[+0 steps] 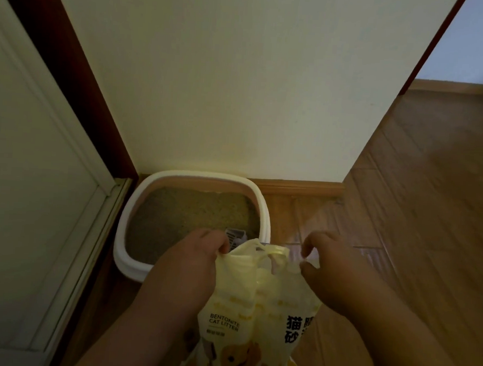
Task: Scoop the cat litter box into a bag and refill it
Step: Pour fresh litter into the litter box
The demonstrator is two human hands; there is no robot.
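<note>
Dim hallway corner here, wood plank floor (402,221) with a cream wall (226,83) straight ahead and a white door (32,170) in a dark red frame on the left. The litter box (265,212) sits on the floor tucked into that corner, back edge right against the baseboard (299,185), its long axis running away from the camera toward the wall. It's white-rimmed with a pinkish inner wall and has a fairly level bed of grey-tan litter (182,213) in it.

In front of it, partly covering the near rim, is a yellow cat litter bag (258,297) printed "BENTONITE CAT LITTER", standing roughly upright with its crumpled top pointing up toward the box. The left hand (184,267) has its fingers clamped on the bag's top left edge. The right hand (334,267) pinches the top right edge between thumb and fingertips. Between the left hand and the bag top a bit of grey slotted plastic pokes out, probably a scoop (235,236), resting in the box's near corner.
</note>
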